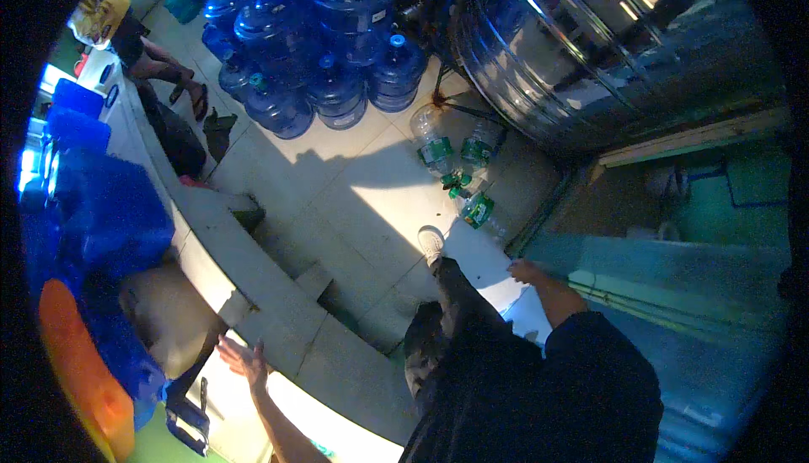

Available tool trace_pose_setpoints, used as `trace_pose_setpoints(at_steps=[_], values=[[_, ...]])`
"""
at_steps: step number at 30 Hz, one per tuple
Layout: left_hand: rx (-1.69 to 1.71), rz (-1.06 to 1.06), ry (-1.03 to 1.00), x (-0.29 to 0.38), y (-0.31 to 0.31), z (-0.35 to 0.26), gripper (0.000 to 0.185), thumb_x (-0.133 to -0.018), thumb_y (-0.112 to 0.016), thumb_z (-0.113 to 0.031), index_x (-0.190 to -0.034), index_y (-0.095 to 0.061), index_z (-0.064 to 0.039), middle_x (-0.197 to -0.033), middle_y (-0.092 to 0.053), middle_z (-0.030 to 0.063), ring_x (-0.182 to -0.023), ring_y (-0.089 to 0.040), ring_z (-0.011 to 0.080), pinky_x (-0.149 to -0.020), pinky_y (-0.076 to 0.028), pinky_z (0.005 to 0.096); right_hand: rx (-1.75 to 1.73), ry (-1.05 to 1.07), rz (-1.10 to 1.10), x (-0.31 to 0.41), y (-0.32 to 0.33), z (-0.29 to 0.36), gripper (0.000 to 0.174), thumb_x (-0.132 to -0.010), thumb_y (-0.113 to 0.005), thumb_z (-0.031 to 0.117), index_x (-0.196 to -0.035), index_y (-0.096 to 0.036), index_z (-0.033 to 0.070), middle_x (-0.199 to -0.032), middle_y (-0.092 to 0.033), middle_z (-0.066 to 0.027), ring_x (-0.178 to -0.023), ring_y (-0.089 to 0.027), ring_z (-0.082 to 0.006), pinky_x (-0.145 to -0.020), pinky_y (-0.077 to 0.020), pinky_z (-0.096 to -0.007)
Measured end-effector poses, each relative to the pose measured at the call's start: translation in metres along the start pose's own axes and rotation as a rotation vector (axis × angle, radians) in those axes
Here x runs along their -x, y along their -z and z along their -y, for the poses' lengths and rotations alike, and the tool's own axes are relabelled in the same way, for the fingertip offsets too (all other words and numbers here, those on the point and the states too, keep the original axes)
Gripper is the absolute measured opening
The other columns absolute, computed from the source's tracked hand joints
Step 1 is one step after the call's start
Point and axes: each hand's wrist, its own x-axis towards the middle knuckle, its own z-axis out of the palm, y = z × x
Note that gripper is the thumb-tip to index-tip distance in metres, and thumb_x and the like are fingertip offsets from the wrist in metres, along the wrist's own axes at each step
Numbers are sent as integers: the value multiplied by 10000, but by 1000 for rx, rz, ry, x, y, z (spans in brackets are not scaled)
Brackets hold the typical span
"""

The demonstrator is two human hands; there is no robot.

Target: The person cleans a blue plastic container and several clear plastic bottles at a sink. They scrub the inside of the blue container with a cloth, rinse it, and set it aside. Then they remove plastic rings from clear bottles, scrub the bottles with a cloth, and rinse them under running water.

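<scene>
My left hand is spread over a sunlit white ledge, fingers apart and nothing in it. Just left of it are a tan rounded object and a dark-blue item with a handle, both too blurred to name. My right hand hangs at my right side with fingers partly curled; whether it holds anything is unclear. Ahead of it, clear plastic bottles with green labels lie on the tiled floor. One of my shoes is forward on the tiles.
Large blue water-cooler bottles are stacked ahead. A shiny metal tank stands at the upper right on a rusty-footed stand. Along the left runs a tiled counter with blue plastic containers and an orange object. Another person is at the far left.
</scene>
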Motion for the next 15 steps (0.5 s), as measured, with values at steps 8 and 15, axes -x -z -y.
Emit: trace_pose_setpoints(at_steps=[8,15], values=[[57,-43,-110,11,27,-2,1141,-764,-783,-426,-1618,-116,-65,-1653,-142,241,-1546,-47,398,-1223,-51,560,789,281,-231,-181,-61,76,746,-824,-755,439,-1402,-513,35,-1234,-649,-211,-1140,-626,-361,-986,-501,-442],[-374,-45,-21,14,28,-67,1133,-764,-777,-405,-1620,-114,-71,-1658,-139,229,-1547,-55,389,-1227,-47,548,1143,176,-339,-313,-42,144,903,-792,-735,408,-1526,-348,51,-1421,-519,-248,-1315,-513,-377,-1118,-389,-492]])
